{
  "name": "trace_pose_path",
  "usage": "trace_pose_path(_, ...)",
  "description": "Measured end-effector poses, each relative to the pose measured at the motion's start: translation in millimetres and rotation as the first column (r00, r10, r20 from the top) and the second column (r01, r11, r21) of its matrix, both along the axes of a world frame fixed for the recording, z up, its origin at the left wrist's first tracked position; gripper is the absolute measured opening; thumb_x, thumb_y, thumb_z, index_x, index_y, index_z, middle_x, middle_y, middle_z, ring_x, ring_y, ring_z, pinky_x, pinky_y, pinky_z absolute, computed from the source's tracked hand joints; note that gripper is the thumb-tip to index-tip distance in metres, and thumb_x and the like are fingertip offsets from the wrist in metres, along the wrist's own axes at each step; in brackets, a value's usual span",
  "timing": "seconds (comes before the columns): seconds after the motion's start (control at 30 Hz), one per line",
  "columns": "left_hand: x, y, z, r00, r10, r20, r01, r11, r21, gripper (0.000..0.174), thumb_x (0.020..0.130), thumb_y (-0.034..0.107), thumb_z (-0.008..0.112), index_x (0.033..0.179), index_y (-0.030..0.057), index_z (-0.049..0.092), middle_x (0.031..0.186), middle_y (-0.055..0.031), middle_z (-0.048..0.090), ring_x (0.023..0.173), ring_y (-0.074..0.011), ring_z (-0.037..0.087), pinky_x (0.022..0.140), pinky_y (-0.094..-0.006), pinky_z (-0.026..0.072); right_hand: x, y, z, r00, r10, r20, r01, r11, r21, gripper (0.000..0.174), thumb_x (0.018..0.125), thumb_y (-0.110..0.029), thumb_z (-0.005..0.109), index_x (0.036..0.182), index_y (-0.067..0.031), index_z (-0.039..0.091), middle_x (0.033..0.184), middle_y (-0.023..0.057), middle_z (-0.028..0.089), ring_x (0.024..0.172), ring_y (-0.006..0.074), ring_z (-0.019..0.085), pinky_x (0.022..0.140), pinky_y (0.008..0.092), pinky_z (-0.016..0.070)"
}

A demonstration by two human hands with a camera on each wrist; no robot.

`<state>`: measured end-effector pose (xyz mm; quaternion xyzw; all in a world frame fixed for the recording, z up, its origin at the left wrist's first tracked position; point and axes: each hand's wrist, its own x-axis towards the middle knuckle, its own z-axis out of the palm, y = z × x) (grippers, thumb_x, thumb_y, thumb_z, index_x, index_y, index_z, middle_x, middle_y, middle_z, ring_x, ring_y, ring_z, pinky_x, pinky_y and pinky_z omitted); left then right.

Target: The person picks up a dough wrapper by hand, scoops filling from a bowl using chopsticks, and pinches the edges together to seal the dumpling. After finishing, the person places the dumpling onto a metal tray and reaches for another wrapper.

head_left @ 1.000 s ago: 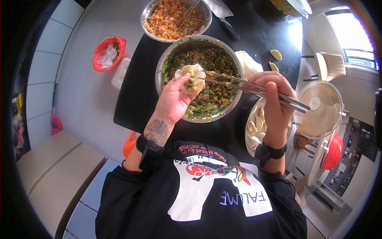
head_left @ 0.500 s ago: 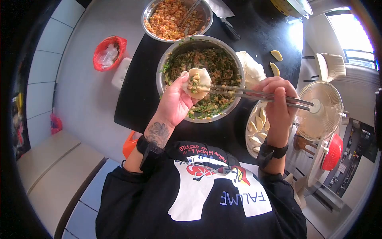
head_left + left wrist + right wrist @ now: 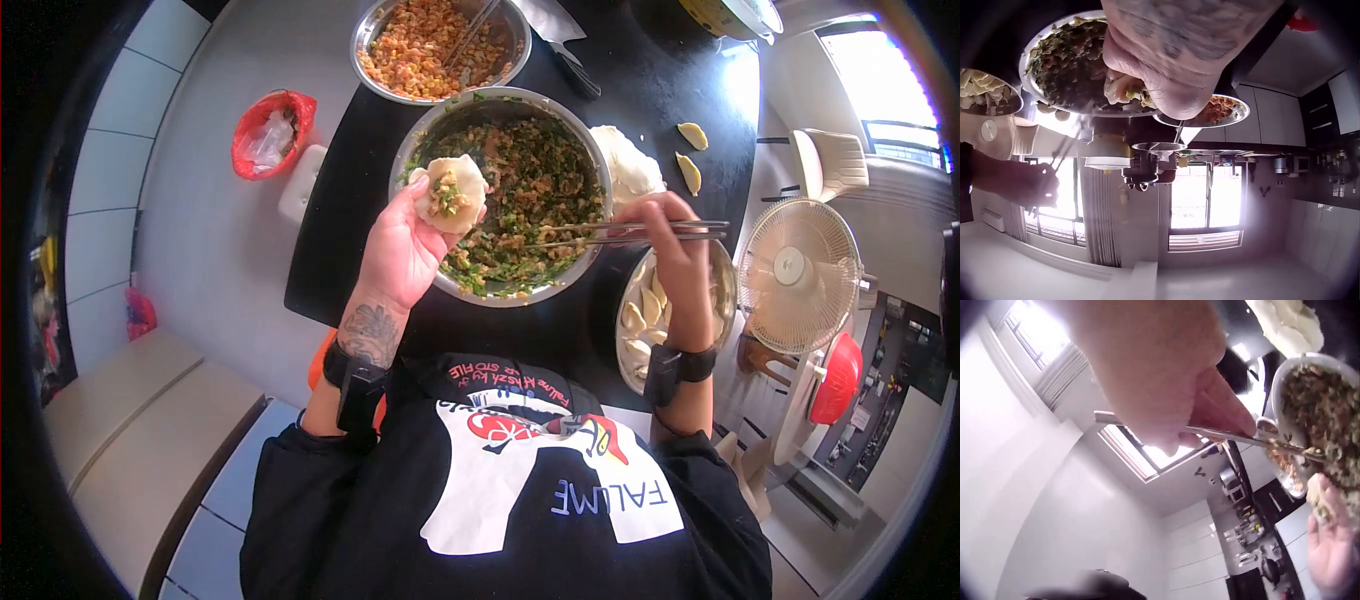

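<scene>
My left hand (image 3: 405, 245) holds a round dumpling wrapper (image 3: 472, 180) over the left side of a steel bowl, thumb on its edge. On the wrapper lies a small heap of green-flecked filling (image 3: 447, 197). The bowl (image 3: 500, 93) contains chopped filling with greens (image 3: 545, 165). My right hand (image 3: 672, 235), at the bowl's right rim, grips a pair of metal chopsticks (image 3: 610, 239). Their tips reach into the filling, as the chopsticks (image 3: 1254, 441) in the right wrist view also show. In the left wrist view, the left hand (image 3: 1179, 87) hides most of the wrapper.
A second bowl (image 3: 358, 60) of orange filling stands at the back, beside a cleaver (image 3: 572, 70). White dough (image 3: 630, 170) lies right of the main bowl, near two yellowish crescent pieces (image 3: 690, 175). Below them, a round tray (image 3: 619, 340) bears several folded dumplings (image 3: 634, 320). A fan (image 3: 790, 266) stands right.
The chopsticks have left the wrapper and dropped into the bowl's filling. My left hand has shifted left with the filled wrapper; my right hand has moved slightly left.
</scene>
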<state>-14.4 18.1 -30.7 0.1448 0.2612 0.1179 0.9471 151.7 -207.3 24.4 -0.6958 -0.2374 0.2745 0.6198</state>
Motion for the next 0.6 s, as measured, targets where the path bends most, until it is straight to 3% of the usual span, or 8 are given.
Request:
trace_pose_path(0.1, 0, 1, -2, 1.000, 0.002, 0.029, -0.002, 1.000, 0.007, 0.042, 0.098, 0.023, 0.039, 0.128, -0.0062, 0.040, 0.127, -0.0216, 0.050, 0.117, -0.0323, 0.052, 0.099, -0.0423, 0.0457, -5, 3, -22, 0.999, 0.036, 0.021, -0.035, 0.999, -0.023, 0.019, 0.096, -0.014, 0.049, 0.089, 0.0014, 0.058, 0.085, 0.0098, 0.065, 0.071, 0.0155, 0.064, 0.066, 0.0284, 0.0537)
trace_pose_path(0.17, -1, 0, -2, 1.000, 0.002, 0.024, -0.003, 1.000, 0.008, 0.042, 0.098, 0.023, 0.039, 0.128, -0.0063, 0.040, 0.127, -0.0216, 0.050, 0.117, -0.0323, 0.051, 0.099, -0.0422, 0.0456, -7, 4, -34, 0.988, -0.034, -0.149, 0.037, 0.999, 0.021, 0.019, 0.097, -0.014, 0.049, 0.090, 0.0012, 0.057, 0.085, 0.0099, 0.065, 0.070, 0.0152, 0.064, 0.065, 0.0281, 0.0537)
trace_pose_path(0.3, -1, 0, -1, 1.000, 0.005, 0.010, -0.005, 1.000, 0.004, 0.042, 0.097, 0.022, 0.039, 0.128, -0.0066, 0.040, 0.127, -0.0219, 0.050, 0.117, -0.0322, 0.051, 0.099, -0.0421, 0.0452, -8, 1, -54, 0.967, -0.132, -0.217, 0.153, 0.985, 0.082, 0.024, 0.098, -0.018, 0.044, 0.091, 0.0020, 0.055, 0.084, 0.0150, 0.064, 0.070, 0.0199, 0.065, 0.064, 0.0334, 0.0556)
trace_pose_path(0.6, -2, 1, -4, 1.000, 0.012, 0.015, -0.012, 1.000, 0.004, 0.043, 0.097, 0.021, 0.038, 0.130, -0.0074, 0.038, 0.128, -0.0237, 0.049, 0.118, -0.0328, 0.050, 0.100, -0.0422, 0.0444, -4, -7, -58, 0.967, -0.123, -0.224, 0.164, 0.970, 0.178, 0.025, 0.099, -0.020, 0.043, 0.092, 0.0009, 0.053, 0.087, 0.0154, 0.064, 0.073, 0.0213, 0.065, 0.065, 0.0353, 0.0573)
